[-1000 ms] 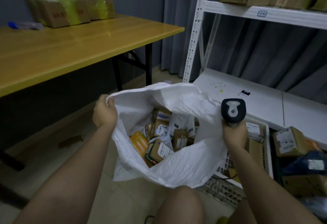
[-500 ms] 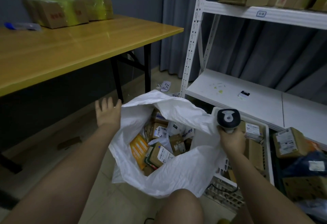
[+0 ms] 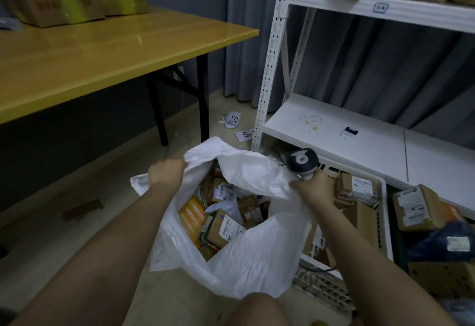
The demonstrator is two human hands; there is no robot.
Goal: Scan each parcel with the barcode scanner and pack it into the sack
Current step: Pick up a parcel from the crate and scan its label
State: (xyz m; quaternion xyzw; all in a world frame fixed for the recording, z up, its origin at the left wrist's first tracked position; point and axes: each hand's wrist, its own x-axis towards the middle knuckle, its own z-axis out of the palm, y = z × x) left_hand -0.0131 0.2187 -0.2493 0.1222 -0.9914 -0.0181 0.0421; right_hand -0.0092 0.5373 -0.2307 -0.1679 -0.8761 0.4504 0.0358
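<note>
Since half a second ago, when its fingers were spread and free of the sack, my left hand (image 3: 166,174) has closed again on the far left rim of the white sack (image 3: 246,256). The fingers are curled over the edge and pinch the fabric there. My right hand (image 3: 315,192) has moved slightly lower and holds the barcode scanner (image 3: 302,161) by its handle, head upright. That same hand also pinches the right side of the sack's rim against the scanner grip, and a fold of the rim sags across the mouth between my hands.

Parcels (image 3: 223,228) lie piled inside the open sack, small brown boxes with white labels and an orange packet (image 3: 192,214) toward the left wall. Just to the right of the sack stands a white plastic crate (image 3: 385,212), touching it, with more labelled boxes (image 3: 356,189) in it. Further right, another labelled box (image 3: 416,207) sits beside the crate.

Behind the sack rises a white metal shelf (image 3: 334,125); a yellow table (image 3: 108,50) stands to the left, carrying wrapped cartons (image 3: 46,4) at its far edge. My knee (image 3: 254,310) shows at the bottom.
</note>
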